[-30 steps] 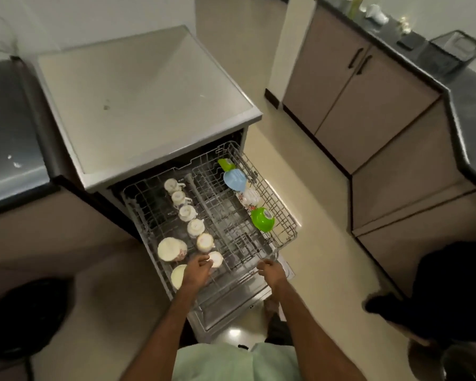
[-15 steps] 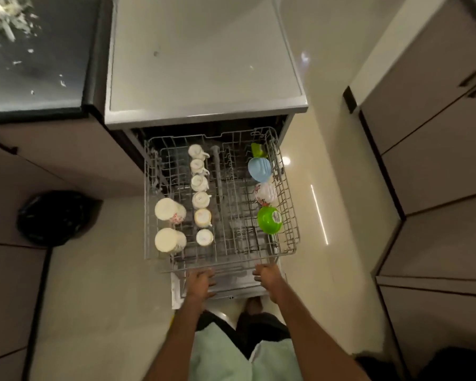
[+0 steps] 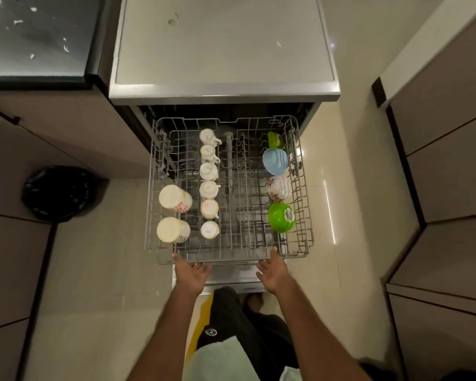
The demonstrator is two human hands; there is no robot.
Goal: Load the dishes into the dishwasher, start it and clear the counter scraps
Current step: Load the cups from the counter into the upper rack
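Left hand: the left hand (image 3: pixel 190 273) lies palm-flat at the near edge of the grey wire dish rack (image 3: pixel 231 258), towards its near left corner, fingers spread and straight, closed on nothing.
Right hand: the right hand (image 3: pixel 274 272) matches it towards the near right corner, fingers apart; whether the fingertips press the rail or sit just under it is hard to tell.
Key relation: the rack lies straight ahead of both palms, its long slide axis running from the hands to the dark dishwasher cavity (image 3: pixel 223 111); both hands are equally near, so a level push inward looks like the next move.
Rack: thin coated wire in an open grid, pulled almost fully out over the lowered door.
Near left corner: two large cream ceramic mugs (image 3: pixel 173 214) with red flower prints, tipped on their sides.
Centre row: six small white glazed cups (image 3: pixel 209 182), upside down, lined near to far.
Right edge: a glossy green plastic bowl (image 3: pixel 280 217), a white floral bowl (image 3: pixel 279 188), a pale blue bowl (image 3: pixel 274 161), then a small green cup (image 3: pixel 275 140), all on edge.
Far: the smooth grey dishwasher top (image 3: pixel 223 45); to its left, the dark counter (image 3: pixel 39 37) holds pale scraps.
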